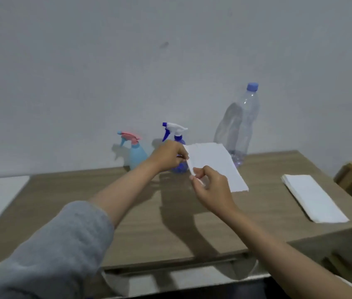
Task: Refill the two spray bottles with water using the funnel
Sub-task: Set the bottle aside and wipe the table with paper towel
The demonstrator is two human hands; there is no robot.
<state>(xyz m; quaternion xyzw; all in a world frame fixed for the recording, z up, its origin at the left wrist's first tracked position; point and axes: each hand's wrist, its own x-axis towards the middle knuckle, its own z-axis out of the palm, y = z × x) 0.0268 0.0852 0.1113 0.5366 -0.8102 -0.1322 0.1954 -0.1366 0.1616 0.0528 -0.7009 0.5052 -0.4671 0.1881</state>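
White paper is what the fingers are pinching: the right hand is holding the near corner of a sheet of paper between thumb and fingertips, and the left hand is gripping the same left edge a little higher, its fingers curled together on it. The sheet is being held in the air above the table, and its left edge is looking slightly turned over (perhaps the start of rolling it into a funnel, but this is only my judgement). No ready funnel is showing anywhere.

Behind the hands, the two spray bottles are standing upright near the wall: the light blue one with pink trigger on the left, and the dark blue one with white trigger just behind the left hand, partly hidden by it. Both are still wearing their spray heads. The clear water bottle is standing to the right of them with its blue cap on. A second folded paper is lying well apart on the right side of the table.

So the task is seeming to be at its very beginning: the funnel is not yet made, no bottle is opened, no water is poured. Almost everything is remaining.
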